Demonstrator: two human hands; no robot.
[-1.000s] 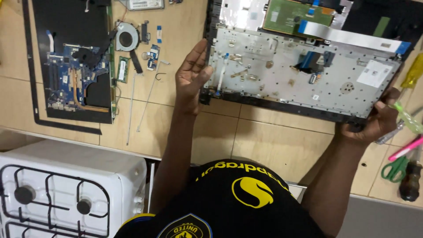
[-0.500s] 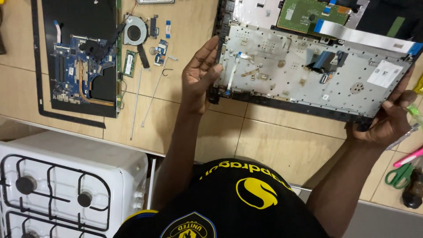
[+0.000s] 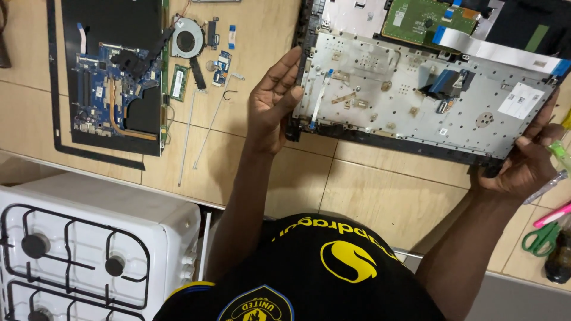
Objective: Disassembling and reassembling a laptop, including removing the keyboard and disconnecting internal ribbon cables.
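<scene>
Head view: a white rectangular label (image 3: 521, 100) sits at 3 o'clock on the laptop keyboard frame (image 3: 410, 101). The frame's long axis runs 9 to 3 o'clock, tilted slightly, held above the worktop (image 3: 369, 196). The left hand (image 3: 272, 104) and right hand (image 3: 523, 163) are well apart, each clamped on an end.

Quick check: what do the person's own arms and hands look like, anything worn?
Both arms are bare from wrist to upper arm. Left hand and right hand: no gloves, rings, watch or bands visible. Only garment is a black shirt with yellow printing and a crest; its sleeves are mostly out of frame.
</scene>
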